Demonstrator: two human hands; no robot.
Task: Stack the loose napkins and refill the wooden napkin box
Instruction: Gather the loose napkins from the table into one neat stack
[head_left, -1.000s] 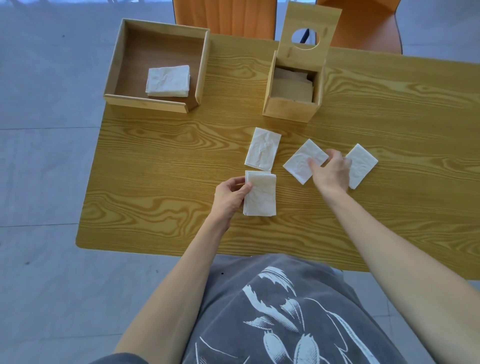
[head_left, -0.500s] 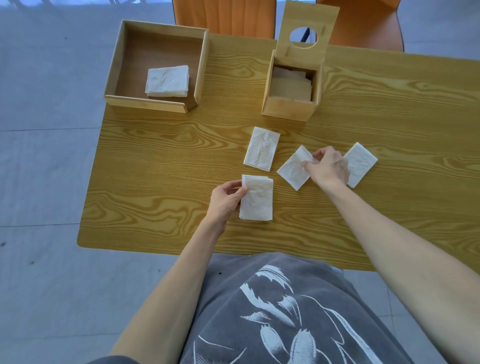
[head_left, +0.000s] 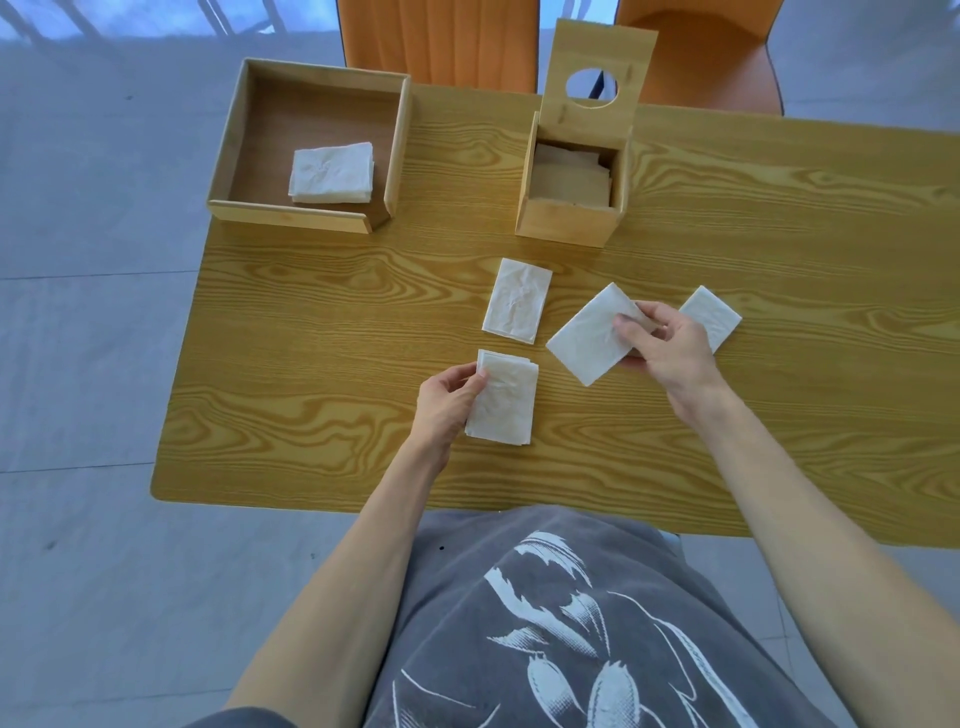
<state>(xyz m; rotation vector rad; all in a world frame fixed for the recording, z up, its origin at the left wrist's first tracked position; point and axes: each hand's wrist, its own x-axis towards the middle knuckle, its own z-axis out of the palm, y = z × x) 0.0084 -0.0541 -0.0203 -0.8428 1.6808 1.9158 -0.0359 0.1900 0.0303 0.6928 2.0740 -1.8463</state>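
Note:
A small stack of white napkins (head_left: 506, 402) lies near the table's front, and my left hand (head_left: 449, 397) pinches its left edge. My right hand (head_left: 665, 343) grips a single white napkin (head_left: 587, 338) by its right corner, lifted a little and tilted. One loose napkin (head_left: 517, 301) lies flat just beyond the stack. Another loose napkin (head_left: 714, 319) lies to the right, partly hidden behind my right hand. The wooden napkin box (head_left: 571, 213) stands at the back middle with its holed lid (head_left: 592, 67) raised; napkins lie inside it.
An open wooden tray (head_left: 228, 156) at the back left holds a pile of white napkins (head_left: 332, 172). Two orange chairs (head_left: 441, 41) stand behind the wooden table (head_left: 311, 364). The table's front edge runs just before my body.
My right hand has closed on the middle napkin and drawn it slightly left toward the stack, lifting its corner. My left hand stays on the stack's edge.

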